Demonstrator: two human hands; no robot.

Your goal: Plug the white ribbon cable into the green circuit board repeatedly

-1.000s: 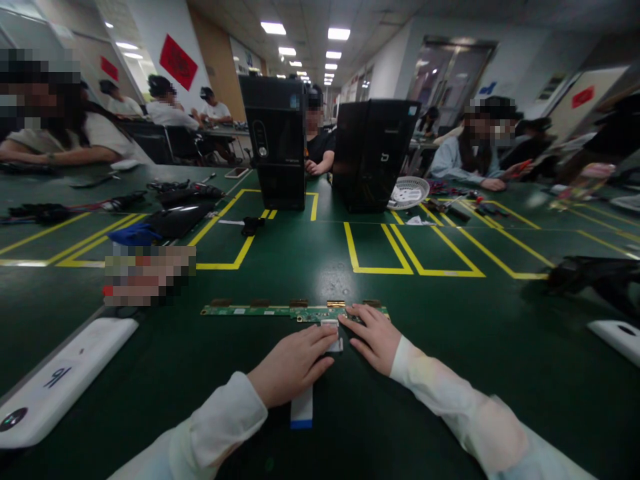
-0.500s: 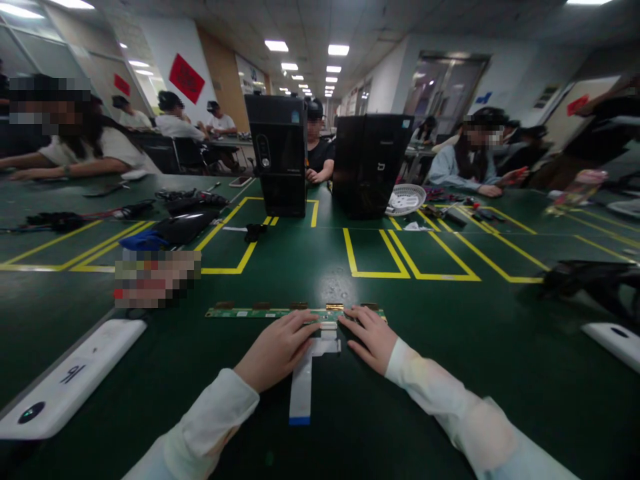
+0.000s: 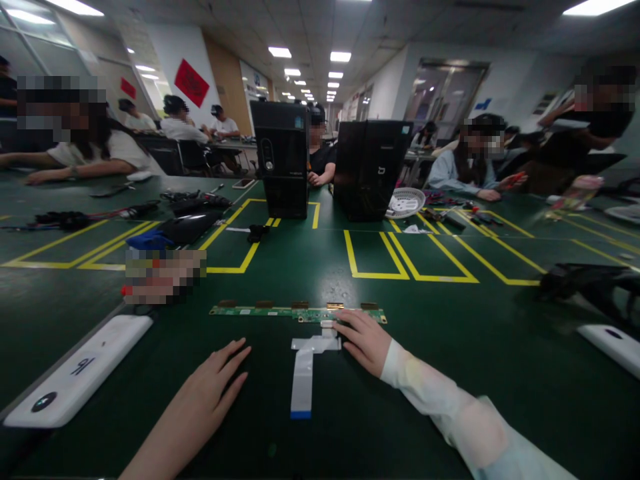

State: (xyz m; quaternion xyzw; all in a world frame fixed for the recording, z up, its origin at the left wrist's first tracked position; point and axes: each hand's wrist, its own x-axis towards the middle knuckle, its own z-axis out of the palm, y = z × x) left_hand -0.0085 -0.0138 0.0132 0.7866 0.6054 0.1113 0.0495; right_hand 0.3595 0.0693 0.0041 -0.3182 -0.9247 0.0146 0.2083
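A long, narrow green circuit board (image 3: 273,312) with several brownish tabs along its far edge lies flat on the dark green table. From its near side, a white flat ribbon cable (image 3: 302,383) with a blue end runs toward me, bent sideways near the connector. My right hand (image 3: 367,341) rests at the right part of the board, fingers stretched out beside the white connector (image 3: 328,325); its fingertips partly cover the board. My left hand (image 3: 215,383) is left of the cable, apart from it and the board, fingers spread and holding nothing.
Two black computer towers (image 3: 281,160) stand at the back. A white device (image 3: 83,373) lies at the left and another white device (image 3: 613,347) at the right edge. Yellow tape (image 3: 380,274) marks the table. Black cables (image 3: 193,200), a white basket (image 3: 406,202) and several people are farther away.
My left hand has left the board and cable, moving left and toward me. My right hand stays at the board, its fingers slightly shifted. The cable's bent part is now more exposed.
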